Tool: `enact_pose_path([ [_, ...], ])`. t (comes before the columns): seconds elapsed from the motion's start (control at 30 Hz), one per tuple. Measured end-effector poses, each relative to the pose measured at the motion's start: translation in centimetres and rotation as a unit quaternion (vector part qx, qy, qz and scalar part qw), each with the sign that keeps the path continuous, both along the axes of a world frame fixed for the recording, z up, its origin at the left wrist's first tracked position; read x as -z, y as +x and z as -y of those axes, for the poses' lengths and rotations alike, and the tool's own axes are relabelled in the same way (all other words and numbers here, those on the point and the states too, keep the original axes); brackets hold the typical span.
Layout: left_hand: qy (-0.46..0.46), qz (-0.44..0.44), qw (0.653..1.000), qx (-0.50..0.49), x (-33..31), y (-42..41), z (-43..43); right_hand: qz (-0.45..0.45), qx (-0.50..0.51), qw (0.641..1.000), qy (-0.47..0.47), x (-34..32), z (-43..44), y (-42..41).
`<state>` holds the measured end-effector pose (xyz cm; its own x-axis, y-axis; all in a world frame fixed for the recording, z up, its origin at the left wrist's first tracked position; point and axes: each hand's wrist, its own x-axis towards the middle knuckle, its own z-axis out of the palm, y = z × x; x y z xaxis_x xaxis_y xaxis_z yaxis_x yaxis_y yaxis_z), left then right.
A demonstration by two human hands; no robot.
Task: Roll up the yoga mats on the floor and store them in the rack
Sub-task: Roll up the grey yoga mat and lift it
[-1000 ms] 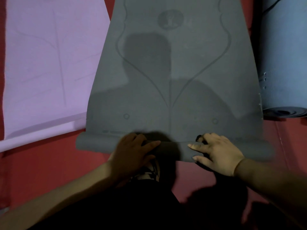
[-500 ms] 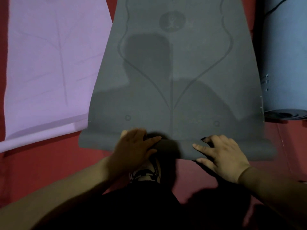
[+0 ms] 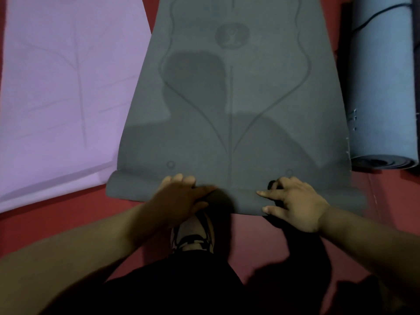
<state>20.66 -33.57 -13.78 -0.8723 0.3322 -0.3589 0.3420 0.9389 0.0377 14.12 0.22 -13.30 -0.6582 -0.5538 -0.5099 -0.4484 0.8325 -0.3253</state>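
Note:
A dark grey yoga mat (image 3: 231, 110) with a printed line pattern lies flat on the red floor, stretching away from me. Its near end is wound into a thin roll (image 3: 238, 198) lying crosswise. My left hand (image 3: 181, 198) lies over the roll left of centre, fingers curled over its top and thumb pointing right. Right of centre, my right hand (image 3: 293, 201) grips the roll with curled fingers. A rolled blue mat (image 3: 381, 87) lies lengthwise along the grey mat's right edge. To the left, a purple mat (image 3: 68, 87) is spread flat.
My shoe (image 3: 193, 233) stands on the red floor (image 3: 56, 223) just behind the roll, between my arms. The purple mat's near edge (image 3: 52, 189) curls up slightly. A thin dark strap (image 3: 372, 17) crosses the blue roll. No rack is in view.
The grey roll has turned a little further away from me, closing on the two small printed circles. Both hands moved forward with it.

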Motion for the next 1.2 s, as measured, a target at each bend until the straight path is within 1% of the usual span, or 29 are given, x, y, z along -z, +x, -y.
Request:
enact_pose_path([
  [0.1,0.014,0.008,1.0,0.003,0.3,-0.7,0.5,-0.09,-0.016,0.996,-0.016,-0.2,-0.2,2.0],
  [0.2,0.008,0.014,1.0,-0.003,0.5,-1.1,0.7,-0.122,-0.031,0.992,0.024,0.6,0.0,3.7],
  [0.3,0.004,0.046,0.999,-0.014,0.4,-1.4,0.5,-0.128,-0.036,0.989,0.065,1.0,0.6,2.8],
  [0.33,0.006,0.041,0.999,-0.017,0.3,-1.4,0.5,-0.123,-0.04,0.989,0.072,1.1,0.8,2.4],
  [0.4,0.002,-0.008,1.0,-0.019,0.4,-0.9,0.2,-0.1,-0.046,0.99,0.09,1.0,0.8,1.9],
  [0.5,0.003,-0.121,0.989,-0.081,1.0,1.6,-0.7,-0.065,-0.053,0.992,0.092,0.9,0.9,0.5],
  [0.57,0.02,-0.148,0.984,-0.097,1.8,3.4,-0.9,-0.048,-0.06,0.993,0.09,0.7,1.1,-0.4],
  [0.67,0.023,-0.15,0.985,-0.083,2.2,3.5,-0.2,-0.028,-0.06,0.994,0.089,0.8,1.2,-1.1],
  [0.77,0.008,-0.103,0.991,-0.083,1.8,2.0,0.2,-0.008,-0.057,0.994,0.091,0.3,1.5,-1.6],
  [0.83,0.003,-0.079,0.993,-0.082,1.2,1.0,0.5,-0.037,-0.048,0.995,0.076,-0.3,1.6,-0.8],
  [0.9,0.005,-0.087,0.993,-0.079,1.0,0.4,0.8,-0.098,-0.034,0.993,0.064,-0.3,1.7,1.3],
  [0.97,0.005,-0.097,0.993,-0.068,1.2,0.2,0.9,-0.125,-0.032,0.989,0.076,0.3,1.7,3.1],
  [1.07,0.009,-0.112,0.992,-0.063,1.6,0.1,0.9,-0.14,-0.03,0.986,0.09,1.0,2.2,2.8],
  [1.2,0.021,-0.152,0.985,-0.078,1.3,-0.5,0.6,-0.115,-0.065,0.985,0.11,0.7,2.3,0.6],
])
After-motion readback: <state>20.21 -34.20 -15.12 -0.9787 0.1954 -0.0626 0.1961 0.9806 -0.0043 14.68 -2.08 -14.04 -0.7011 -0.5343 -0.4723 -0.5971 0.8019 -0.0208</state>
